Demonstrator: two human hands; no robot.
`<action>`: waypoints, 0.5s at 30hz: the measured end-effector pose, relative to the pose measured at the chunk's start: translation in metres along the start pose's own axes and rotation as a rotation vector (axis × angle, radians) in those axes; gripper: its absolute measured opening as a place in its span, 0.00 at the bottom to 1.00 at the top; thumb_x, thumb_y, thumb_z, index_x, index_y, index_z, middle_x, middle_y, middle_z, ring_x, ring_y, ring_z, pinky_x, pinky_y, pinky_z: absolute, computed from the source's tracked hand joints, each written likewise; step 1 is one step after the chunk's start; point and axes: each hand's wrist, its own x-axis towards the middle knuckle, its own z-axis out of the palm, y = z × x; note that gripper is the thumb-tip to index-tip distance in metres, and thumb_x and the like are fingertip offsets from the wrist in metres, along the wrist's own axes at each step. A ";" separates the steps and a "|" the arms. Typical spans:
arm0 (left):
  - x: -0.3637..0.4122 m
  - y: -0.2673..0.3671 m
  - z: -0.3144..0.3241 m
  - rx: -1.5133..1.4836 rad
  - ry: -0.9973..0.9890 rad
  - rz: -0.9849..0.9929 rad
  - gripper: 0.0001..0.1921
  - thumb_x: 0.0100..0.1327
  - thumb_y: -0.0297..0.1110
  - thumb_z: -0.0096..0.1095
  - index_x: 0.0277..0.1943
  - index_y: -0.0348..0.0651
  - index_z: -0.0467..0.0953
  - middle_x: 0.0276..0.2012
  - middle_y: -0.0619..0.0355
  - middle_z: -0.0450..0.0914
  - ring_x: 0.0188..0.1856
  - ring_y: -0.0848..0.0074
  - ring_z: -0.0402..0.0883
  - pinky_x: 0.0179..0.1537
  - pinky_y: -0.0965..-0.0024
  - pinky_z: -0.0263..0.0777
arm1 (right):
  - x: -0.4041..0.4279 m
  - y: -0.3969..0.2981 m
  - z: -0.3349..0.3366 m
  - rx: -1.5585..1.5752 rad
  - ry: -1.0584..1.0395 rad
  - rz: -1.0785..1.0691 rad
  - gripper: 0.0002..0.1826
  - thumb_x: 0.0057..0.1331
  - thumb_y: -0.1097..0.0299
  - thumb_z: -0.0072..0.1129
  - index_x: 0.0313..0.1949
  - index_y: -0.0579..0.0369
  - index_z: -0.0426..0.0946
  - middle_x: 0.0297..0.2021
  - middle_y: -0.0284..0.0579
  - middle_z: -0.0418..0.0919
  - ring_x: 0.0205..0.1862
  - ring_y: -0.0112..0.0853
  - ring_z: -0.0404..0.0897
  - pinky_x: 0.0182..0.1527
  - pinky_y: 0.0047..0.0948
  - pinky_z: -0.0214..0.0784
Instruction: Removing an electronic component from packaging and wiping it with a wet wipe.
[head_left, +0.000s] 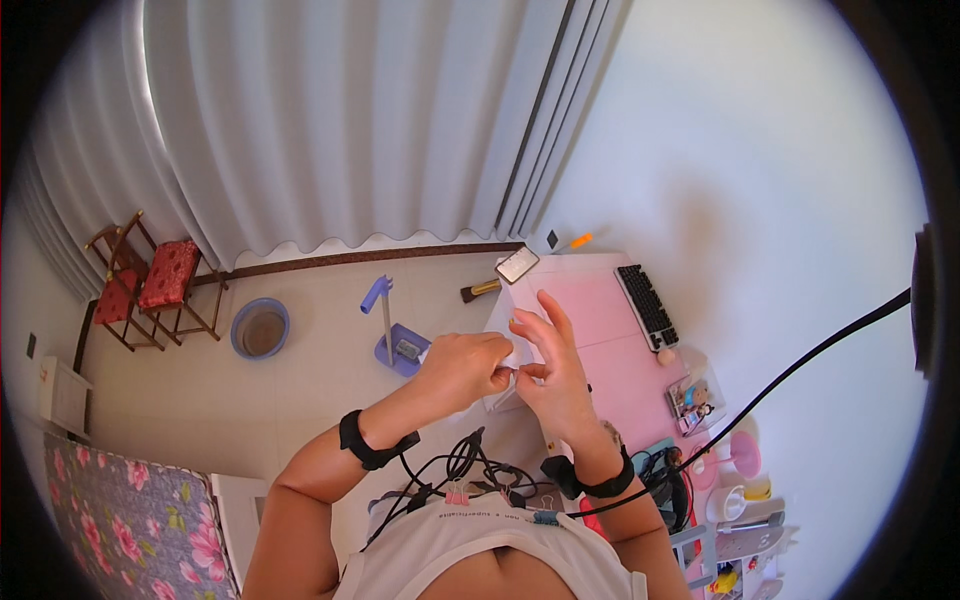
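A thin white piece, perhaps paper or tissue (514, 355), spans the gap between my two hands in front of my chest. My left hand (469, 365) has its fingers curled around it, hiding much of it. At its lower edge, the thumb and forefinger of my right hand (556, 379) pinch together, while the other fingers are raised and spread. Behind my right hand lies the pink desk top (600, 315). A phone-like device with a pale face (517, 265) rests on the desk's far corner. Black bands circle both forearms.
A black keyboard (646, 307) and a clear box of figurines (694, 405) stand along the wall. Black cables (469, 457) hang before my waist. On the floor are a purple dustpan (397, 349), a blue-rimmed basin (260, 328) and red-cushioned chairs (171, 274). A flowered bed cover (135, 517) lies left.
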 end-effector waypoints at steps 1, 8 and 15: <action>-0.001 0.000 0.002 0.000 0.002 0.000 0.06 0.45 0.32 0.57 0.24 0.42 0.67 0.22 0.57 0.72 0.24 0.62 0.74 0.23 0.63 0.65 | -0.001 0.000 0.001 0.042 0.011 0.009 0.33 0.47 0.89 0.43 0.54 0.50 0.61 0.60 0.44 0.46 0.55 0.33 0.64 0.38 0.22 0.70; -0.002 -0.002 0.003 -0.444 0.078 -0.328 0.06 0.51 0.29 0.57 0.32 0.38 0.73 0.24 0.58 0.76 0.23 0.74 0.74 0.24 0.72 0.66 | -0.002 0.023 -0.002 0.567 0.120 -0.040 0.32 0.49 0.88 0.44 0.55 0.53 0.59 0.60 0.40 0.48 0.59 0.34 0.59 0.45 0.22 0.64; -0.005 -0.013 -0.002 -1.405 -0.188 -0.458 0.11 0.56 0.30 0.57 0.40 0.34 0.74 0.31 0.60 0.77 0.31 0.83 0.74 0.35 0.78 0.68 | 0.002 0.039 -0.013 0.772 0.007 0.251 0.26 0.57 0.72 0.50 0.56 0.59 0.57 0.54 0.43 0.61 0.55 0.31 0.62 0.52 0.29 0.55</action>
